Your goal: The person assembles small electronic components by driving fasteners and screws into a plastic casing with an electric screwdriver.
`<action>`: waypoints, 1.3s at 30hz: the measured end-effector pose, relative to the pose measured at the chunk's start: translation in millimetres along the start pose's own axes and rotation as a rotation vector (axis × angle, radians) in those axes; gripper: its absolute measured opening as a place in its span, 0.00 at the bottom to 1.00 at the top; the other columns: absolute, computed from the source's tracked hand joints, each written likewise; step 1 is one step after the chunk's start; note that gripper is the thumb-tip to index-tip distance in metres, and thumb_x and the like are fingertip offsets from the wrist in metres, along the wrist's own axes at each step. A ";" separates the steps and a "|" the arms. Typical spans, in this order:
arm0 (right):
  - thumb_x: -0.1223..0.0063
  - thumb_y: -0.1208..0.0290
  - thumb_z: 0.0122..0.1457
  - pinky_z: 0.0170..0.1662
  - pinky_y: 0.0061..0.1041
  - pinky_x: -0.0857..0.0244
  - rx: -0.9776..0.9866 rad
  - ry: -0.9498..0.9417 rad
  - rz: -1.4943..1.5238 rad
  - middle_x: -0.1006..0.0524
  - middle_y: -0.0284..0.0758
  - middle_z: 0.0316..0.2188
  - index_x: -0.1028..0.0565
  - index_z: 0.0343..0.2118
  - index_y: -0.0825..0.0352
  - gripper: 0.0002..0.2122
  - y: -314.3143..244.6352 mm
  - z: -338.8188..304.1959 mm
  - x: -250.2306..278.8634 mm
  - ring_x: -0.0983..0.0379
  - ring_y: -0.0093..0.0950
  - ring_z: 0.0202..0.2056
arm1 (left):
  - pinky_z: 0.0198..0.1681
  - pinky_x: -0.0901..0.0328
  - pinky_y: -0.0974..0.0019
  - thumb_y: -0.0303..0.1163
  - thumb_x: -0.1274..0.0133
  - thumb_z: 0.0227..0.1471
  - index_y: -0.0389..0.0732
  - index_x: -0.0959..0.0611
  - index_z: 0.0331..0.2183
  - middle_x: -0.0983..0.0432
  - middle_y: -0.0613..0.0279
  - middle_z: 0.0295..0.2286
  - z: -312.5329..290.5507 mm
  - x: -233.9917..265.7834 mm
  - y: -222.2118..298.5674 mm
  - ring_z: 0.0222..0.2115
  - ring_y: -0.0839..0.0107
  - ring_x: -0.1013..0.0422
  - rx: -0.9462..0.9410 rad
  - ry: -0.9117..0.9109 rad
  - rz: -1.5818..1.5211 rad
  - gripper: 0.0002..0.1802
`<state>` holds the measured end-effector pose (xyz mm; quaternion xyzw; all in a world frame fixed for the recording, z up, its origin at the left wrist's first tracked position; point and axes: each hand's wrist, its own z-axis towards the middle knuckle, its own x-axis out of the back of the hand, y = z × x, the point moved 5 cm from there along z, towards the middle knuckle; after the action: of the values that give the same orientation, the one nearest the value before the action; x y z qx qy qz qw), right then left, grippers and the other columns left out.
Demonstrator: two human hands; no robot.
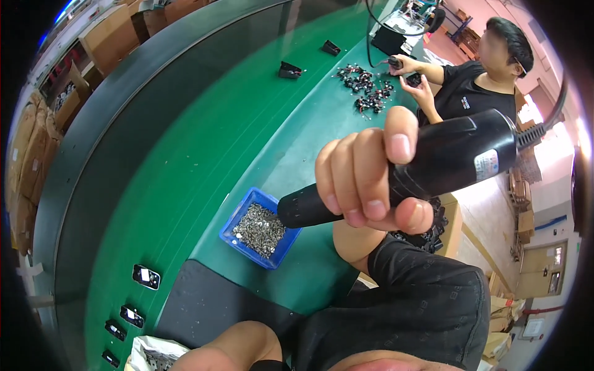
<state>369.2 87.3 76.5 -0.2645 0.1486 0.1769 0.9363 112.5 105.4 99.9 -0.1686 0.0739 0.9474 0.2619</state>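
My right hand (362, 176) is wrapped round a black electric screwdriver (461, 151), raised close in front of me. The tool's narrow front end points left and down, over the right side of a blue bin (273, 263). Whether it touches anything there I cannot tell. Many small silvery screws (260, 232) fill the bin, which stands on the green worktop (297, 154). A cable runs off the driver's rear at the upper right. Of my left arm only a bare part (238, 346) shows at the lower edge; the left hand is out of view.
A green conveyor belt (167, 173) curves along the left, carrying several small black housings (146, 276). A black mat (216, 303) and a white bag (145, 349) lie nearby. Beyond, a co-worker (476, 86) handles a dark part beside a pile of small wired parts (371, 99).
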 end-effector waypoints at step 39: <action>0.36 0.75 0.50 0.27 0.19 0.28 -0.002 -0.094 -0.017 0.24 0.30 0.19 0.30 0.39 0.63 0.15 -22.7 -10.0 -12.0 0.25 0.22 0.21 | 0.52 0.34 0.68 0.38 0.56 0.60 0.39 0.25 0.47 0.28 0.58 0.49 -5.0 21.1 -11.4 0.48 0.71 0.30 0.008 -0.046 -0.218 0.17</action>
<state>366.0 60.7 82.9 -0.2582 0.1019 0.1815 0.9434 102.8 123.9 87.0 -0.1530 0.0529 0.9165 0.3657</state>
